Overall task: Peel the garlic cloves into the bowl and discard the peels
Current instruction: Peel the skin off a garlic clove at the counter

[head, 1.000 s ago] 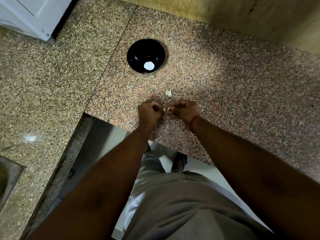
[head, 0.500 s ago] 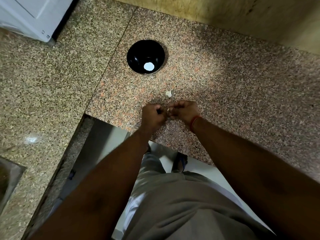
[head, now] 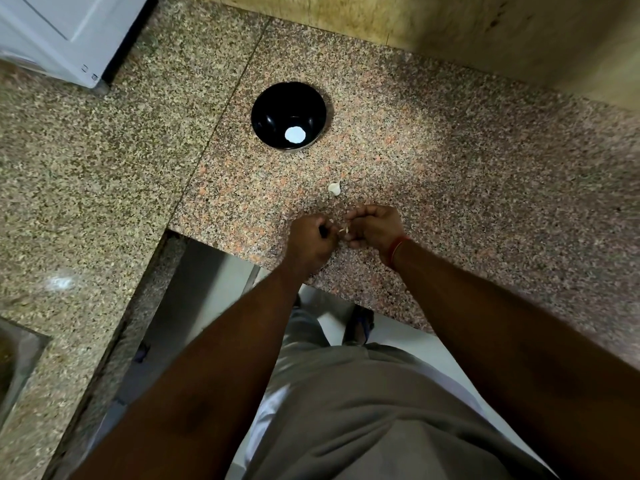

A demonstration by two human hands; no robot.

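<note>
My left hand (head: pixel 310 239) and my right hand (head: pixel 375 226) meet just above the near edge of the granite counter (head: pixel 450 161). Between their fingertips they pinch a small garlic clove (head: pixel 343 229) with pale papery skin showing. A second whole clove (head: pixel 334 188) lies on the counter a little beyond the hands. Farther back stands a black bowl (head: pixel 273 109) with a bright white spot at its bottom; I cannot tell whether that spot is a reflection or an object.
A white appliance (head: pixel 59 32) stands at the back left. The corner of a steel sink (head: pixel 17 355) shows at the left edge. A tan wall (head: pixel 485 29) runs behind the counter. Below the counter edge are my trousers and the floor.
Both hands stayed at the same spot, fingers working on the clove. They closed together half a second ago and now sit slightly apart with skin showing between them.
</note>
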